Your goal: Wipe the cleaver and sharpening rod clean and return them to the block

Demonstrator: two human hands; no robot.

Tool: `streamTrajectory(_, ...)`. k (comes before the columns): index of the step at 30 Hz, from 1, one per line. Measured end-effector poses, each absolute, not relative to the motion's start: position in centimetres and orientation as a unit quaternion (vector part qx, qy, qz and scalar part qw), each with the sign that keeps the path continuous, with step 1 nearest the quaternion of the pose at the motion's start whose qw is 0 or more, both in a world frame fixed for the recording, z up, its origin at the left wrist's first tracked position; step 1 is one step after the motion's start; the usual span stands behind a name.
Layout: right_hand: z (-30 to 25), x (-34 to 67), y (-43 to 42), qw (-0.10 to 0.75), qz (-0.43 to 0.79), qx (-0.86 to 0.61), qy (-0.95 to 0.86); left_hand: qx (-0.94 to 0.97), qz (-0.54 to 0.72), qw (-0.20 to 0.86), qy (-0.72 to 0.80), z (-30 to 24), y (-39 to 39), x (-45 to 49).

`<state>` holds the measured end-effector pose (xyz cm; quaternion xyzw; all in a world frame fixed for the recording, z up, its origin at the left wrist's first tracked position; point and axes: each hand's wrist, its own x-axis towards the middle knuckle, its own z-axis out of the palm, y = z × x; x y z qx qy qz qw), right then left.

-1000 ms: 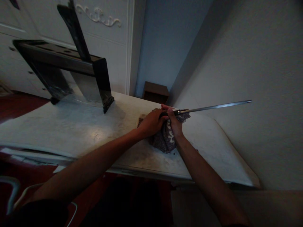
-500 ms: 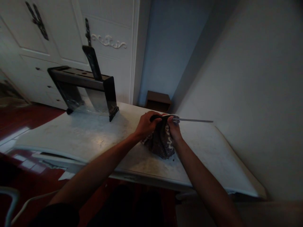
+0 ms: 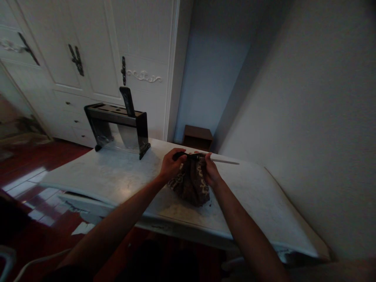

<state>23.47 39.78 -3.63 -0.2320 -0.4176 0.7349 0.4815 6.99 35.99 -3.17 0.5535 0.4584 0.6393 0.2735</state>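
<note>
A knife with a black handle lies level above the table, its blade pointing right. My left hand is closed around the handle. A brown patterned cloth drapes from the knife, its lower end at the tabletop. Closer to the blade, my right hand pinches the cloth against the knife; its fingertips are partly hidden. Beyond my left hand stands a black-framed knife block with clear sides. One black-handled knife with a wide blade sits in it.
All this is on a white marbled table. Behind it stand a white wardrobe and a small brown cabinet. A pale wall borders the right side. A white chair frame shows at lower left.
The view has tilted up and turned left. Less of the blade shows past my right hand, and its tip now slants slightly down. Both hands keep their grip.
</note>
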Motion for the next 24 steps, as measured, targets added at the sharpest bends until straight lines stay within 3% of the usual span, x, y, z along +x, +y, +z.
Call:
streamTrajectory(14,-4.6,24.8,40.7,0.434,0.743,-0.207,-0.466,0.452,0.735,0.295,0.411,-1.5,35.3,4.2)
streamTrajectory(20,-4.7,25.8,41.5,0.483,0.723,-0.262,-0.419,0.436,0.766,0.223,0.417,1.8,34.0,0.3)
streamTrajectory(24,-4.7,25.8,41.4,0.465,0.722,-0.294,-0.419,0.432,0.801,0.143,0.39,6.0,32.0,-3.0)
